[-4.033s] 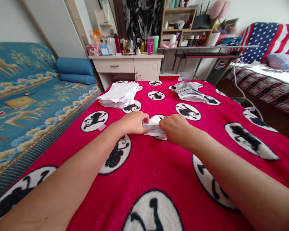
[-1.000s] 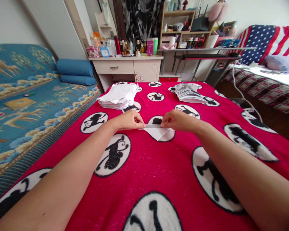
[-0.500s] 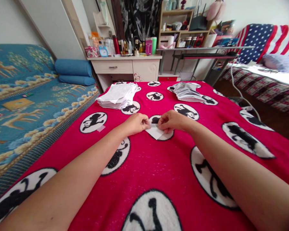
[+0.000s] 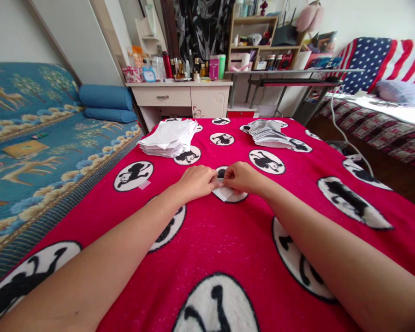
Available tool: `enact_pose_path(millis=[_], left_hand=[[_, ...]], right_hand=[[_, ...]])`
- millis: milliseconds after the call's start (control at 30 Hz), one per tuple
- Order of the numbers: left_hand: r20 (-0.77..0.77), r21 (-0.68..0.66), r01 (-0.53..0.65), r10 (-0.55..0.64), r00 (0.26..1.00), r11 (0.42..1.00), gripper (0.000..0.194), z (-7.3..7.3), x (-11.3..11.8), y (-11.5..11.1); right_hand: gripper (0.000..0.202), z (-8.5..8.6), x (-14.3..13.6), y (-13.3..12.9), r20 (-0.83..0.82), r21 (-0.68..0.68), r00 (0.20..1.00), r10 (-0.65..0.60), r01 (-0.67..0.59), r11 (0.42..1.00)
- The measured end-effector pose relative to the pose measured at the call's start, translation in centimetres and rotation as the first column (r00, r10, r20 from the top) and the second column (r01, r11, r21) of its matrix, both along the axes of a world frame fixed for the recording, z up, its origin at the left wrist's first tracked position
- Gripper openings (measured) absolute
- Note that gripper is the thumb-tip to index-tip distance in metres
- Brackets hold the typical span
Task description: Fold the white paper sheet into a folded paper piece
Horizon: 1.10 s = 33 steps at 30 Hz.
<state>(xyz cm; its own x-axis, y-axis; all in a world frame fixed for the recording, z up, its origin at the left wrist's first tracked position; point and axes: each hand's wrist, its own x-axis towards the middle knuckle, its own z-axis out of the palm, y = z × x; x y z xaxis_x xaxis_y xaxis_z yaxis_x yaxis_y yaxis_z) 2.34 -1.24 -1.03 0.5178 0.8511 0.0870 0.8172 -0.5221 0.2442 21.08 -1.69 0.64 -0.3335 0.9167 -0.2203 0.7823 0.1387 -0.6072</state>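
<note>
Both hands meet over a small white folded paper (image 4: 224, 193) near the middle of the red cloth. My left hand (image 4: 199, 181) pinches its upper left edge, fingers pressed together. Close beside it, my right hand (image 4: 241, 177) has its fingers closed on the paper's right side. The fingers cover much of the paper; a pointed part shows below them. Beyond my left hand lies a thick stack of white sheets (image 4: 171, 137). A fanned pile of folded papers (image 4: 268, 133) rests at the far right.
A small pale scrap (image 4: 144, 185) lies on the red patterned cloth (image 4: 207, 249) at the left. Behind stands a white dresser (image 4: 180, 99) with bottles. A blue sofa (image 4: 55, 152) is at the left, a bed (image 4: 383, 115) at the right.
My hands have moved closer together over the small paper. Less of its upper edge shows between them. The stack and the pile have not moved.
</note>
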Motion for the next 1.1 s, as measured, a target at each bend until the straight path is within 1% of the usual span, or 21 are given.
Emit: enact_pose_path(millis=[33, 67, 133, 167, 200, 267, 300, 367, 467, 600, 700, 767, 867, 933, 1033, 1100], left_hand=[[0.023, -0.029, -0.004, 0.005, 1.0, 1.0, 0.027, -0.1, -0.2, 0.1], [0.052, -0.07, -0.02, 0.024, 0.998, 0.997, 0.026, -0.2, -0.5, 0.3], [0.131, -0.141, -0.033, 0.052, 0.99, 0.989, 0.024, -0.5, -1.3, 1.0], [0.16, -0.17, -0.043, 0.071, 0.985, 0.985, 0.024, -0.6, -1.7, 1.3], [0.189, -0.192, -0.046, 0.083, 0.978, 0.98, 0.024, -0.8, -2.1, 1.6], [0.241, -0.209, -0.046, 0.097, 0.966, 0.977, 0.026, -1.2, -2.6, 2.1], [0.263, -0.197, -0.044, 0.096, 0.96, 0.979, 0.028, -1.3, -2.7, 2.2], [0.298, -0.163, -0.028, 0.077, 0.952, 0.986, 0.034, -1.6, -2.7, 2.4], [0.332, -0.146, 0.008, 0.041, 0.942, 0.989, 0.035, -1.9, -2.7, 2.6], [0.385, -0.207, 0.067, 0.018, 0.923, 0.976, 0.034, -2.2, -3.1, 3.1], [0.414, -0.259, 0.106, 0.011, 0.91, 0.96, 0.036, -2.3, -3.4, 3.3], [0.422, -0.263, 0.11, 0.011, 0.907, 0.959, 0.037, -2.2, -3.5, 3.3], [0.451, -0.272, 0.106, 0.029, 0.892, 0.957, 0.034, -2.2, -3.4, 3.1], [0.489, -0.304, 0.092, 0.072, 0.869, 0.948, 0.03, -2.3, -3.4, 3.1], [0.587, -0.31, 0.049, 0.15, 0.796, 0.95, 0.025, -2.6, -3.4, 3.2], [0.657, -0.246, -0.011, 0.175, 0.734, 0.969, 0.024, -2.8, -3.4, 3.4]], right_hand=[[0.014, 0.0, 0.3, 0.1, 0.022, 0.006, 1.0, 0.01, -0.01, 1.0], [0.014, 0.0, 0.8, 0.4, 0.039, -0.02, 0.999, 0.008, -0.008, 1.0], [0.022, 0.1, 2.2, 1.0, 0.138, -0.009, 0.99, 0.016, -0.015, 1.0], [0.027, 0.3, 2.9, 1.4, 0.198, 0.03, 0.98, 0.007, -0.013, 0.999], [0.03, 0.4, 3.6, 1.7, 0.248, 0.073, 0.968, -0.03, 0.012, 0.997], [0.031, 0.6, 4.5, 2.1, 0.301, 0.144, 0.952, -0.052, 0.008, 0.99], [0.03, 0.7, 4.7, 2.1, 0.309, 0.153, 0.95, -0.041, -0.008, 0.988], [0.025, 0.9, 4.7, 2.1, 0.298, 0.122, 0.954, 0.018, -0.057, 0.991], [0.021, 0.9, 4.2, 2.0, 0.269, 0.067, 0.96, 0.073, -0.094, 0.993], [0.025, 0.9, 4.0, 1.8, 0.265, 0.098, 0.962, 0.068, -0.097, 0.99], [0.022, 1.1, 4.0, 1.8, 0.286, 0.098, 0.955, 0.08, -0.112, 0.989], [0.019, 1.2, 4.1, 1.8, 0.289, 0.094, 0.955, 0.072, -0.103, 0.99], [0.015, 1.0, 4.1, 2.0, 0.21, 0.073, 0.976, 0.049, -0.066, 0.995], [0.016, 0.6, 4.1, 2.1, 0.087, 0.044, 0.996, 0.007, -0.011, 0.999], [0.021, 0.0, 3.9, 2.1, -0.113, 0.001, 0.992, -0.058, 0.059, 0.998], [0.026, -0.2, 3.7, 2.0, -0.192, -0.028, 0.981, -0.041, 0.037, 0.999]])
